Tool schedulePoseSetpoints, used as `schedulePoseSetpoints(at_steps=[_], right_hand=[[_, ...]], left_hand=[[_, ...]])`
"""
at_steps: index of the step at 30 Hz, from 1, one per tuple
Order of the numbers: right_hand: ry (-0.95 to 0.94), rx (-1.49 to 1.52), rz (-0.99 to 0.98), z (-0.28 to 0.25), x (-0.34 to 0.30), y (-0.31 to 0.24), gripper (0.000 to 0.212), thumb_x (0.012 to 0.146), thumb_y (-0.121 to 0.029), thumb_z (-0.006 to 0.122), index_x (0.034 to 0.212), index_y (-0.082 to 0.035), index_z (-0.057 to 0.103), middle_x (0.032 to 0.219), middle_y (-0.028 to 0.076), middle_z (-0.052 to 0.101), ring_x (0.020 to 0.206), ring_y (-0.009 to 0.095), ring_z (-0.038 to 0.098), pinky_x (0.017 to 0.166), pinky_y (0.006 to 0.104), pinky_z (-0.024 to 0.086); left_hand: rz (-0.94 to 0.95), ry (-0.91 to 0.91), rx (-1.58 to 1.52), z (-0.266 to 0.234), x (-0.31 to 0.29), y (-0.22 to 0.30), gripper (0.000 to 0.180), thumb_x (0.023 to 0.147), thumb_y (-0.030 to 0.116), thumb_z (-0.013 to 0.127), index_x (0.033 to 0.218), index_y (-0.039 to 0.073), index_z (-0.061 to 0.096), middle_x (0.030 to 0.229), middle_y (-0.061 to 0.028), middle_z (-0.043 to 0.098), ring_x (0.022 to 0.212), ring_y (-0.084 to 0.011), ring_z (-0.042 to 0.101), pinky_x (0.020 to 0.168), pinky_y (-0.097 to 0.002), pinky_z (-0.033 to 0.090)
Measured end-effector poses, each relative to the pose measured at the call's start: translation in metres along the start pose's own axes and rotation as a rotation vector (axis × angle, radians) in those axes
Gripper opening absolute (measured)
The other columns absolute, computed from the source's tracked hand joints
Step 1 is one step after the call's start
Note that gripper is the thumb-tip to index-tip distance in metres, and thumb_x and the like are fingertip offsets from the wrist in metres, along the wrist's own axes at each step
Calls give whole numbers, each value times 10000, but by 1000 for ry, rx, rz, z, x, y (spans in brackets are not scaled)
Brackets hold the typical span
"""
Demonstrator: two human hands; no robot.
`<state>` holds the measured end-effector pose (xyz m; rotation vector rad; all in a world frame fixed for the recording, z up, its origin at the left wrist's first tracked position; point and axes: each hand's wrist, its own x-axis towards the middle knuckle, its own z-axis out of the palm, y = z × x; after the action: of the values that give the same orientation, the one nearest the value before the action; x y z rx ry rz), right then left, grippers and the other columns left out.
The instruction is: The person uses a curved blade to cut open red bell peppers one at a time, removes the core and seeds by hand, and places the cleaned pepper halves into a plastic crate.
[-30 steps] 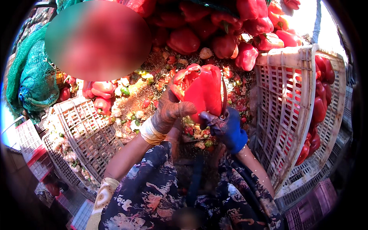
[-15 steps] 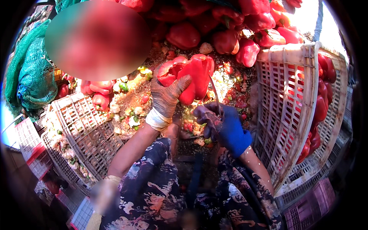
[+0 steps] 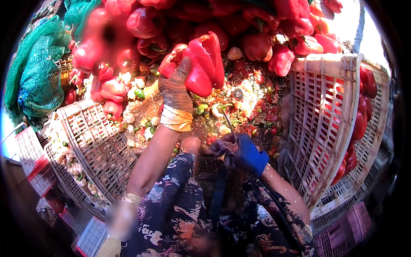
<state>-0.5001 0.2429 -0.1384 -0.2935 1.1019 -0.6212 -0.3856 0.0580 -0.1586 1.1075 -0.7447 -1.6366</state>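
A red bell pepper (image 3: 204, 68), cut open at the top and split down its side, is gripped in my left hand (image 3: 176, 88), which wears a brown-stained glove with a pale cuff. My right hand (image 3: 245, 155), in a blue glove, is closed round the handle of a thin curved knife (image 3: 228, 121). Its blade points up and away from me, apart from the pepper. Below both hands lie scattered seeds and cut-out pepper cores (image 3: 216, 110).
Whole red peppers (image 3: 257, 46) are heaped at the far side. To the right stands a tilted white crate (image 3: 319, 128), with more peppers behind its wall. Another slatted crate (image 3: 100, 143) leans at the left, beside green netting (image 3: 42, 92). A purple crate (image 3: 344, 231) sits low right.
My left hand has lifted the pepper away from me and to the left. My right hand has drawn the knife back toward me and slightly left, off the pepper.
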Motion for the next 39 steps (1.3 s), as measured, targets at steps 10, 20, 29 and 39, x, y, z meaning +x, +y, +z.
schedulePoseSetpoints(at_steps=[10, 20, 29, 39], right_hand=[[346, 106, -453, -11, 17, -34, 506, 855, -106, 726, 1291, 55, 526, 1150, 137, 659, 873, 126, 652, 729, 287, 548], [259, 456, -314, -20, -8, -14, 249, 922, -138, 624, 1090, 44, 638, 945, 89, 707, 564, 68, 608, 429, 199, 448], [708, 240, -623, 0, -162, -63, 316, 862, -52, 733, 1140, 42, 617, 983, 59, 698, 851, 94, 659, 688, 240, 536], [1948, -892, -594, -70, -354, 38, 336, 885, -161, 723, 1154, 16, 627, 909, 69, 701, 755, 180, 677, 616, 278, 527]], left_hand=[[-268, -246, 66, 4, -39, -2, 433, 880, 169, 720, 1262, 18, 584, 1187, -79, 643, 1079, -168, 606, 964, -331, 483], [-639, -303, -177, 11, -46, -1, 432, 892, 209, 710, 1268, 63, 556, 1187, -108, 635, 1094, -244, 623, 965, -394, 514], [-423, -803, 93, 42, -77, 39, 1106, 749, 640, 731, 1504, 7, 228, 1388, -160, 487, 1223, -280, 540, 1036, -430, 450], [-439, -754, 273, -80, -49, 39, 729, 953, 395, 614, 1476, 2, 294, 1280, -150, 562, 1097, -220, 600, 917, -301, 504]])
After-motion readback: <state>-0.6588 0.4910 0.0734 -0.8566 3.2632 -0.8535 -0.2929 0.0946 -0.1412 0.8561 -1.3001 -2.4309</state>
